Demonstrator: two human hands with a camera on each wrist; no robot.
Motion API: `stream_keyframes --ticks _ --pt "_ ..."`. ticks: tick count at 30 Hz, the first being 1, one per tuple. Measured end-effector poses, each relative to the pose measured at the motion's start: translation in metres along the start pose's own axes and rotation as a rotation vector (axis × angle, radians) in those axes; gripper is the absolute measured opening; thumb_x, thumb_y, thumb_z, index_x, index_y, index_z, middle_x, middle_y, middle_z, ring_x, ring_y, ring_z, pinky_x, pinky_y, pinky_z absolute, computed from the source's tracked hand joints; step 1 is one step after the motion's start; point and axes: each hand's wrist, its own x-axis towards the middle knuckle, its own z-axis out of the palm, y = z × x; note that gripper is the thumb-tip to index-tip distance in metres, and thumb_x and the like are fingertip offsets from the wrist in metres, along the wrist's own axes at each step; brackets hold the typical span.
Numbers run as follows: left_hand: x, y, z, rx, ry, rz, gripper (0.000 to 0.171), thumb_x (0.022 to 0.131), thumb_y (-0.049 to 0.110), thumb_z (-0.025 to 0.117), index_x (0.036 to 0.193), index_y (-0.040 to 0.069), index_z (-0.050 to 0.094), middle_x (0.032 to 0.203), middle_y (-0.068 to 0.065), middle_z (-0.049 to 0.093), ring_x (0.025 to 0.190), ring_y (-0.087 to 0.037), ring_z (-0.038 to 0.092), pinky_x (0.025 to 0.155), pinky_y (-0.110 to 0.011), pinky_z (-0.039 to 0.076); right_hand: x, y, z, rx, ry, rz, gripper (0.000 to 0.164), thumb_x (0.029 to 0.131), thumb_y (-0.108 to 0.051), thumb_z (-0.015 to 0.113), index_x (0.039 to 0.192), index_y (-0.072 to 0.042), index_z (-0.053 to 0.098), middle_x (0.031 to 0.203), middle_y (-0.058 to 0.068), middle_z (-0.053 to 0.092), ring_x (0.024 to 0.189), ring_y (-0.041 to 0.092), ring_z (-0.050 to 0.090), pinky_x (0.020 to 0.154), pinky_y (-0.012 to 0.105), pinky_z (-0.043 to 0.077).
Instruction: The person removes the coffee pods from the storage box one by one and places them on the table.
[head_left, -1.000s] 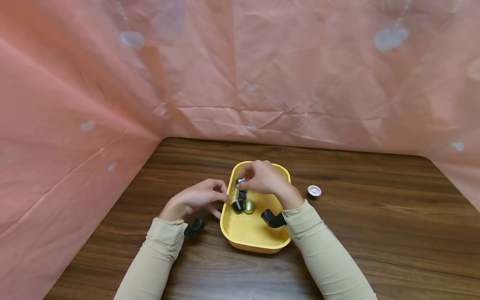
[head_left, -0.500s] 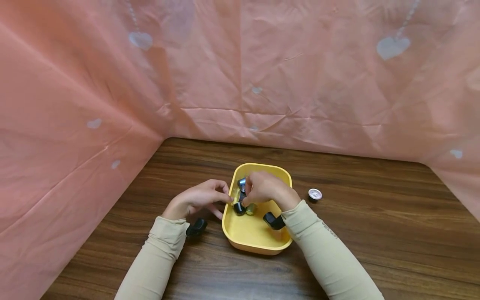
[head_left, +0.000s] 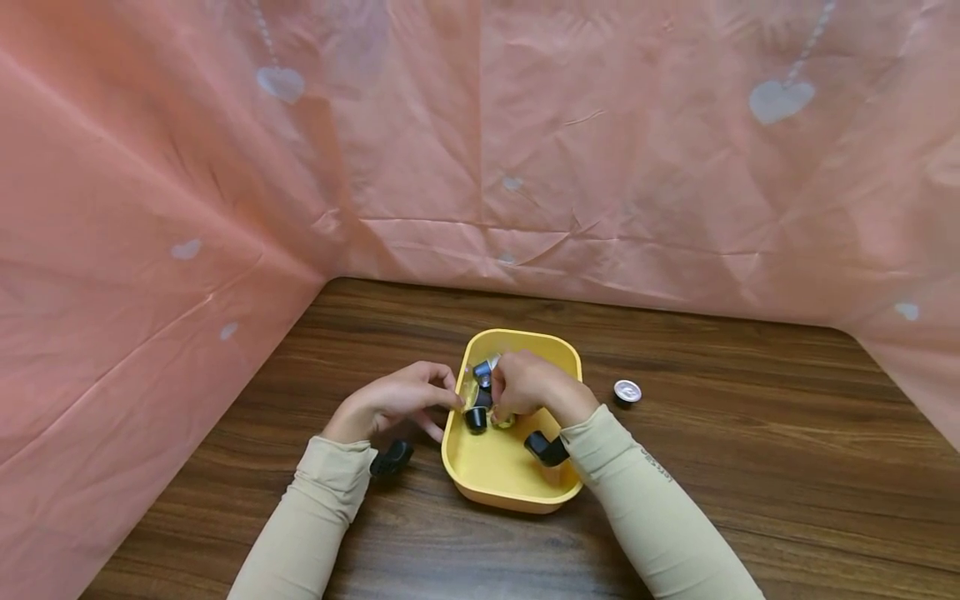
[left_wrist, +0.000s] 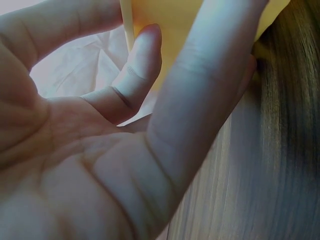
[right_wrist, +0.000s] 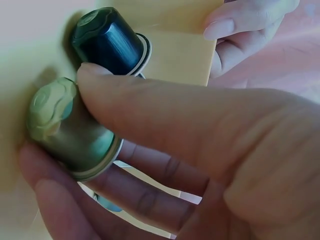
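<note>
A yellow tray (head_left: 510, 500) stands on the table with several coffee capsules in its left half. My left hand (head_left: 402, 395) holds the tray's left wall, thumb at the rim and other fingers outside. Inside the tray, my right hand (head_left: 534, 386) pinches a green coffee capsule (right_wrist: 75, 132) between thumb and fingers, foil end toward the palm. Right beside it lies a black capsule (head_left: 476, 419), also close to the thumb in the right wrist view. Farther back in the tray is a blue capsule (head_left: 482, 372), with another dark capsule (head_left: 483, 398) partly hidden by the right hand.
One capsule with a silvery lid (head_left: 627, 392) stands on the wooden table (head_left: 750, 433), right of the tray. Pink cloth (head_left: 600, 150) hangs behind and to the left. Black wrist-camera mounts (head_left: 546, 450) stick out below both wrists.
My right hand has moved from the blue capsule at the tray's back toward the green one and taken hold of it. The left hand stays at the tray wall.
</note>
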Motion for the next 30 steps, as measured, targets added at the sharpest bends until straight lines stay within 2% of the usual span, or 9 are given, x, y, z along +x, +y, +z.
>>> stream_keyframes --ticks 21,30 --pt "0.001 -0.001 0.001 -0.003 -0.007 0.009 0.015 0.098 0.003 0.066 0.091 0.006 0.053 0.096 -0.007 0.057 0.089 -0.021 0.068 0.068 -0.038 0.07 -0.005 0.002 0.001 0.047 0.021 -0.007 0.024 0.082 -0.009 0.09 0.073 -0.014 0.069 0.076 -0.002 0.067 0.061 0.01 0.062 0.053 0.019 0.046" --pt "0.0 -0.001 0.001 -0.006 -0.001 0.004 0.016 0.099 0.003 0.066 0.091 0.006 0.053 0.098 -0.007 0.059 0.09 -0.019 0.068 0.069 -0.038 0.07 -0.011 0.006 -0.004 0.076 0.131 -0.083 0.019 0.083 -0.006 0.084 0.075 -0.015 0.069 0.076 -0.002 0.066 0.068 0.012 0.057 0.058 0.02 0.044"
